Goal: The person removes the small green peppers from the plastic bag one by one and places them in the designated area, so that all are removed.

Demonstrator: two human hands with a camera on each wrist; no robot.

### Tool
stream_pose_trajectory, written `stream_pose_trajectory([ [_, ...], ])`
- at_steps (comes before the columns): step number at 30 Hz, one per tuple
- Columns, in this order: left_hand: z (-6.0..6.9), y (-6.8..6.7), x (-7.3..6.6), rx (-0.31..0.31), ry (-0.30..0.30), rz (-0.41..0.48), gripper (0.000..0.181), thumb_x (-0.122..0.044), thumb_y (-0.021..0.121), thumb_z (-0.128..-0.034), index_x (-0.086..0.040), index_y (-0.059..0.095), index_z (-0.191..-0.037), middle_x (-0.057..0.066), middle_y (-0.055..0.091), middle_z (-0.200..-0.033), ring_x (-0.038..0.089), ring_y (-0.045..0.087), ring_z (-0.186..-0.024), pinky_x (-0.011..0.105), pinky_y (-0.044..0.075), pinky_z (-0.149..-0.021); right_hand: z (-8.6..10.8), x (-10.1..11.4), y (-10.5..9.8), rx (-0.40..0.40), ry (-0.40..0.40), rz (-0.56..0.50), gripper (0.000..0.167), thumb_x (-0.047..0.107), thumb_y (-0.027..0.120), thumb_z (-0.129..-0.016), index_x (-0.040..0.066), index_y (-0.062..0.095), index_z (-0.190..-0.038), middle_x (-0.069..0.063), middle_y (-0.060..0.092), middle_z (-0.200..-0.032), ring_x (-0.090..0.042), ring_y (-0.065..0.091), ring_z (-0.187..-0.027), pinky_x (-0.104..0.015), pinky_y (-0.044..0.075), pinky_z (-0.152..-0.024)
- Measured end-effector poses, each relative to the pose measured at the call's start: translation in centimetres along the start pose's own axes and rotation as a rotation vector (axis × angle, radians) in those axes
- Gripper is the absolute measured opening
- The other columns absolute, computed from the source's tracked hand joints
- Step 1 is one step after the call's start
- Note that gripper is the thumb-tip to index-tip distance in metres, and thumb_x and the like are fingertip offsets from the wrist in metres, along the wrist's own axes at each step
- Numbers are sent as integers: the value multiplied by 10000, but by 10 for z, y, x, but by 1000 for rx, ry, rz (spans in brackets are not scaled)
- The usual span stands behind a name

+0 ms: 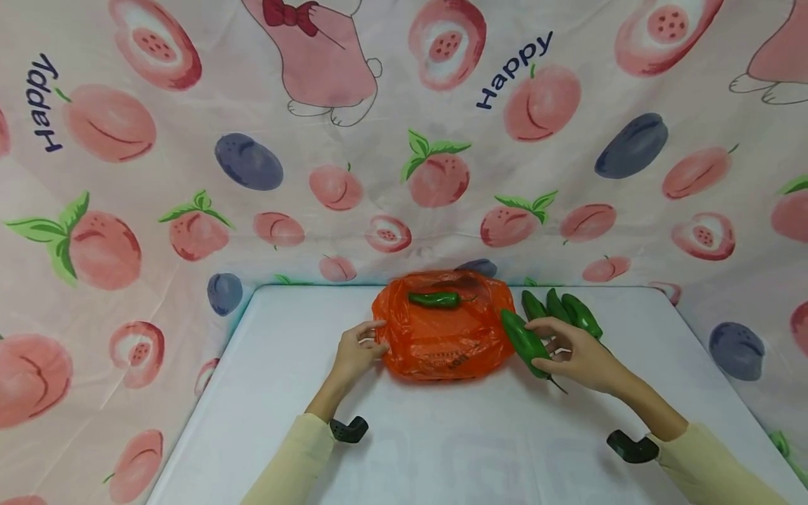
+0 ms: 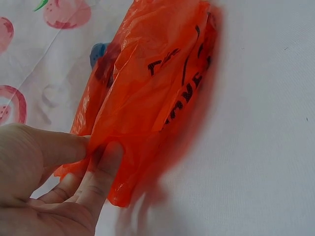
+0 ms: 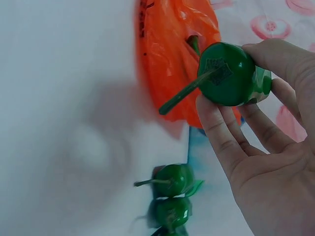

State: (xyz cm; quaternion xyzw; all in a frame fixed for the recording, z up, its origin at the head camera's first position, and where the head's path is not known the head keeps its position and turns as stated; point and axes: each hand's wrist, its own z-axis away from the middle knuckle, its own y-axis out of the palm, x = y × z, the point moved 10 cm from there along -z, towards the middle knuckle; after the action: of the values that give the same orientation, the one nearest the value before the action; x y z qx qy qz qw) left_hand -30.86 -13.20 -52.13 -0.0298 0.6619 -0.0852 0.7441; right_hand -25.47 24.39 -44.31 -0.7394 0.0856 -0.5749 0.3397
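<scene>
An orange plastic bag (image 1: 442, 344) with dark print lies near the far edge of the table. My left hand (image 1: 357, 353) pinches its left edge between thumb and fingers, seen close in the left wrist view. My right hand (image 1: 583, 355) holds a large green pepper (image 1: 522, 337) at the bag's right side, its stem pointing back toward me. In the right wrist view, thumb and fingertips grip that pepper from opposite sides. Another green pepper (image 1: 435, 300) lies within the bag's open upper part, its stem to the right.
Several green peppers (image 1: 582, 315) lie side by side behind my right hand, near the table's far edge. The white table (image 1: 442, 442) meets a fruit-patterned cloth (image 1: 379, 140) at the back. A dark device (image 1: 633, 447) sits at my right wrist.
</scene>
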Motion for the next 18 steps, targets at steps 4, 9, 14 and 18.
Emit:
stream_pose_trajectory([
  [4, -1, 0, 1, -1, 0, -6, 473, 95, 722, -894, -30, 652, -1344, 210, 583, -1159, 129, 643, -790, 350, 578, -720, 9, -9, -1, -17, 21, -43, 553, 172, 844, -870, 137, 581, -1355, -91, 623, -1223, -194, 663, -907, -289, 600, -737],
  [9, -1, 0, 2, -1, 2, 2, 483, 85, 732, -893, -25, 644, -1355, 204, 597, -1150, 141, 663, -808, 367, 583, -731, 18, -20, -1, -38, 43, -79, 557, 144, 838, -872, 107, 562, -1354, -126, 613, -1203, -201, 676, -859, -286, 600, -711],
  [14, 0, 1, 1, -1, -8, 2, 491, 77, 736, -894, -14, 632, -1365, 201, 596, -1152, 151, 665, -827, 385, 590, -752, 27, -25, -1, -58, 62, -78, 566, 120, 836, -870, 77, 548, -1356, -177, 603, -1187, -193, 672, -826, -276, 598, -707],
  [18, -1, 1, 3, -3, -16, -1, 487, 70, 740, -895, -33, 642, -1361, 190, 596, -1147, 145, 660, -820, 355, 584, -746, 32, -31, 1, -71, 67, -86, 557, 112, 831, -873, 64, 547, -1349, -193, 601, -1184, -183, 669, -824, -266, 594, -722],
])
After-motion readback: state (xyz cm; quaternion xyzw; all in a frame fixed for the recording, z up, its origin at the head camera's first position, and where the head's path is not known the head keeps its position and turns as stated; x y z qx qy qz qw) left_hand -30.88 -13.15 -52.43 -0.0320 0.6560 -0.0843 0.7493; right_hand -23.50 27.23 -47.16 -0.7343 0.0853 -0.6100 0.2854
